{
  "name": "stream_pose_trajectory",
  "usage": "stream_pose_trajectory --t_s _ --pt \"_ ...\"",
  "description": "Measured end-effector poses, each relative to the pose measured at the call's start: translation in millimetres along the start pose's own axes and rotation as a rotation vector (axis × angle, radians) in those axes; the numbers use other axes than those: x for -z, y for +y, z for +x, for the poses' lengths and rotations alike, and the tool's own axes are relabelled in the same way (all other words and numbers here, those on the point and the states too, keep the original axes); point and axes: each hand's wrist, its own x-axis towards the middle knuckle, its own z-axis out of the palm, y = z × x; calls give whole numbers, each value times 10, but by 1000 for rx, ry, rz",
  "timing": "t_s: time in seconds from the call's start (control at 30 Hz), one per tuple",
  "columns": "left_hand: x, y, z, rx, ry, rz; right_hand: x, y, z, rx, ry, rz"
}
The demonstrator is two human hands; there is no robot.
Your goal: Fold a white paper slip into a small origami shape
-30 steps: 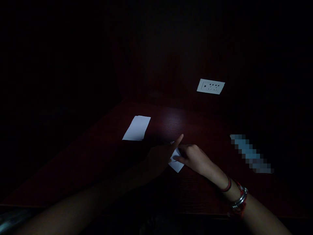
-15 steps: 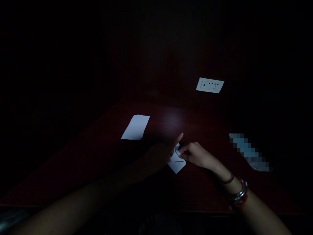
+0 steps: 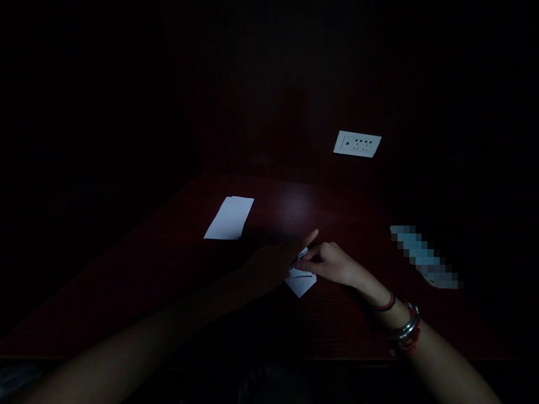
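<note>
A small piece of folded white paper (image 3: 300, 286) lies on the dark red table, one pointed corner toward me. A crease or folded edge runs across it. My right hand (image 3: 332, 265) comes in from the right and pinches the paper's upper part between thumb and fingers. From the left, my left hand (image 3: 278, 262) grips the paper's left side, its index finger stretched out above. Shadow covers most of this hand, and its lower fingers are hard to make out. Both hands hide the top of the paper.
A stack of white paper sheets (image 3: 230, 217) lies on the table (image 3: 168, 252) to the left. At the right rests a long bluish object (image 3: 423, 258), blurred by pixels. A white wall socket (image 3: 357, 144) is on the back panel. Surroundings are very dark.
My right thumb and fingers have moved left over the paper, closer to my left hand. The upper part of the paper is now more covered. The whole view has shifted slightly.
</note>
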Motion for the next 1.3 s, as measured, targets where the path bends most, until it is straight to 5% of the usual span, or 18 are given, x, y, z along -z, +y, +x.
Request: stream_pose_trajectory --t_s 0.27,0.5,0.87,1.3 --pt "26 45 20 -38 0 25 -78 47 14 -44 151 -93" --pt "0 5 14 -42 -4 1 -25 12 -20 34 74 -8" --pt "30 87 22 -20 -4 125 -8 22 -15 -38 21 105" --pt "-38 58 19 -8 -23 226 0 58 -59 -4 38 -171"
